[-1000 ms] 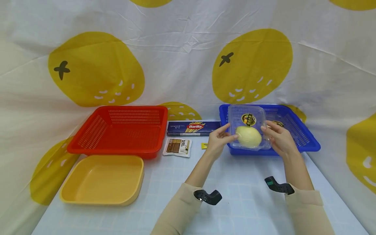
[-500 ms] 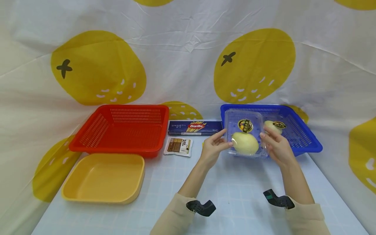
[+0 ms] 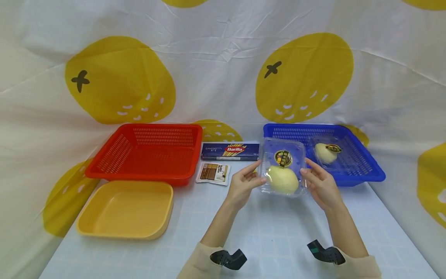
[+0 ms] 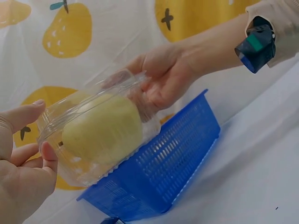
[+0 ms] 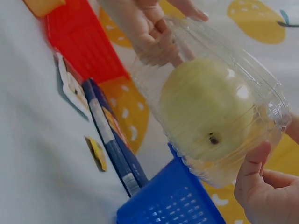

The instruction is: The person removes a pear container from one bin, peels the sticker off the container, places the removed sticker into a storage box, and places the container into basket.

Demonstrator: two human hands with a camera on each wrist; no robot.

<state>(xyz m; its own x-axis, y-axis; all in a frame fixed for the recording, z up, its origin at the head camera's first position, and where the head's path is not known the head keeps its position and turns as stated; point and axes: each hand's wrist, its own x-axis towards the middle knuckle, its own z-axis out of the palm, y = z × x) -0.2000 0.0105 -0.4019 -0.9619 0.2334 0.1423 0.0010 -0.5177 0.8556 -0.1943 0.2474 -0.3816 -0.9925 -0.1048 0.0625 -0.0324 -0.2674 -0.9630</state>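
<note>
Both hands hold a clear plastic clamshell box above the table, at the near left side of the blue basket. Inside it lies one pale yellow-green fruit, and a black round label sits on the lid. My left hand pinches the box's left edge between thumb and fingers. On the opposite edge, my right hand grips it the same way. The right wrist view shows the fruit through the box wall, its dark end spot facing down. A second boxed fruit rests in the blue basket.
A red basket stands at the back left, with a yellow tub in front. Between the baskets lie a blue spaghetti box, a white-edged food packet and a small yellow packet.
Both hands have brought the boxed fruit from over the blue basket toward the person and slightly left. The second boxed fruit in the basket has come into fuller view.
</note>
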